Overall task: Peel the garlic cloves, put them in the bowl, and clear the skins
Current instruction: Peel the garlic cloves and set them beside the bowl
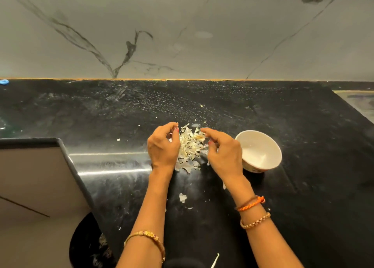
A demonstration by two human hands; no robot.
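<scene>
Taking the pile of skins [191, 144] as the landmark: nearest the camera, below the pile, a dark bin [89, 245] is showing at the worktop's edge with pale scraps inside, and a few loose flakes [182, 197] are lying on the black worktop [303, 197] between the two forearms.

The left hand [163, 146] is hovering just left of the pile, its fingers [174, 127] curled loosely inward with the tips near each other; whether they are pinching a scrap is too small to tell. The right hand [222, 150] is sitting just right of the pile, fingers bent and drawn toward the thumb over the pile's top edge, and again I cannot tell if anything is caught between them.

Right of the pile, partly behind the right hand, the white bowl [261, 152] is standing on the worktop. Its visible inside is looking bare, and no cloves are showing anywhere in view.

Beyond the pile, small specks are scattering toward the marble wall [182, 34].

Judging by this, the skin-clearing step is in hand. The next move is calling for both hands to close in around the pile, scoop it together without scattering the light flakes, and carry it toward the bin, then gather the strays.
</scene>
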